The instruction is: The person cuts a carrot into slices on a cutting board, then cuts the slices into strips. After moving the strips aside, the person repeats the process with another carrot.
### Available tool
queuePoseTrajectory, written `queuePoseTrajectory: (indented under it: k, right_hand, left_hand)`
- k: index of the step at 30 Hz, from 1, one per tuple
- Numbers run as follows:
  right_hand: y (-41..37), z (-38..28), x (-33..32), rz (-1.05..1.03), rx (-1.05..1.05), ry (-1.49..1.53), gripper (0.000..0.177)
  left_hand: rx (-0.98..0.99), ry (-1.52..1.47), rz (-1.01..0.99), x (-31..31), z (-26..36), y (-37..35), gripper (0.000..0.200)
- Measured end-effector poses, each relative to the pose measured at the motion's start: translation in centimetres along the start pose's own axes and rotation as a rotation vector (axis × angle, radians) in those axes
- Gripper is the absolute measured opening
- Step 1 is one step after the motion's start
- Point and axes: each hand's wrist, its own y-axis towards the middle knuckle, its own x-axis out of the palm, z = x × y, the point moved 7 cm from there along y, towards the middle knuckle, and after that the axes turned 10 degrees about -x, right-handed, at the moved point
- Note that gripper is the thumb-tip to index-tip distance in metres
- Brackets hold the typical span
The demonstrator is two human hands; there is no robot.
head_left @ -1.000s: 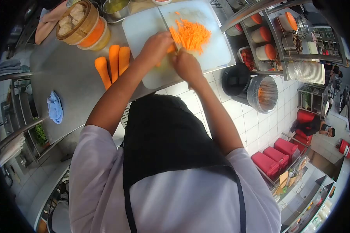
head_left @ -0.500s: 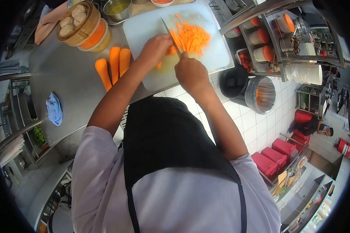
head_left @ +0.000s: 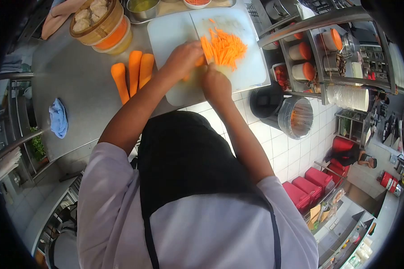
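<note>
On the white cutting board (head_left: 249,74), my right hand (head_left: 216,84) is closed around the handle of a knife (head_left: 195,26), whose blade points toward the far edge. My left hand (head_left: 184,58) presses down, fingers bent, on a carrot piece (head_left: 200,62) just left of the blade. A heap of orange carrot strips (head_left: 229,48) lies right of the knife. Three whole peeled carrots (head_left: 134,71) rest on the steel counter, left of the board and beside my left forearm.
A bamboo steamer (head_left: 104,33) of dumplings stands at the back left, near a metal bowl (head_left: 142,9). A blue cloth (head_left: 58,118) lies on the counter (head_left: 85,89). Right of the board are a lined bin (head_left: 295,117) and shelves; a person (head_left: 345,156) is farther off.
The view has shifted slightly. Both hands stay at the board with the knife beside the left fingers; the right hand looks more blurred and a little closer to the left one.
</note>
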Motion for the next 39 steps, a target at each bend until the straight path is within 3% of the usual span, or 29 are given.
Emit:
queuePoseTrajectory:
  k: [4,7,11,15,16,20,23,27,30,33,37,39]
  right_hand:
    - [0.8,-0.3,-2.9,-0.040,-0.050,0.103,0.019]
    - [-0.8,-1.0,-4.5,-0.173,0.035,0.078,0.020]
    - [0.9,-0.2,-1.0,-0.053,0.036,0.103,0.022]
    - [0.7,-0.1,-2.9,-0.103,-0.074,0.109,0.023]
    - [0.0,-0.4,-3.6,-0.161,-0.054,0.098,0.022]
    - [0.2,-0.6,-1.0,-0.059,0.092,0.156,0.021]
    - [1.8,0.1,-0.7,-0.007,-0.013,0.177,0.021]
    - [0.8,-0.4,-3.2,-0.131,-0.082,0.097,0.024]
    - [0.5,-0.6,-1.2,-0.064,0.060,0.182,0.024]
    - [2.2,-0.2,-0.2,-0.029,0.011,0.173,0.025]
    - [1.9,-0.4,-1.8,-0.199,-0.089,0.073,0.024]
    - [0.8,-0.9,-2.5,-0.181,-0.007,0.104,0.022]
  left_hand:
    - [0.026,-0.098,0.004,-1.1,0.7,-0.3,0.007]
    - [0.011,-0.003,0.039,0.4,-0.9,-0.3,0.007]
    - [0.022,-0.019,0.001,-0.4,0.1,-0.2,0.008]
    - [0.037,-0.010,0.022,0.2,-0.8,0.0,0.006]
    - [0.036,-0.007,0.045,0.0,-0.6,0.0,0.006]
    - [-0.003,-0.050,0.018,-0.3,-0.2,-0.3,0.007]
    - [-0.011,-0.035,-0.027,-0.2,-0.7,-0.4,0.008]
    - [-0.007,0.000,0.001,0.5,-1.2,-0.1,0.009]
    - [-0.017,-0.035,0.009,0.2,-0.9,-0.4,0.007]
    - [-0.029,-0.032,-0.010,0.0,-1.2,-0.2,0.006]
    - [-0.017,0.026,0.013,0.4,-1.3,-0.4,0.007]
    - [-0.009,0.037,0.005,0.7,-1.5,-0.5,0.007]
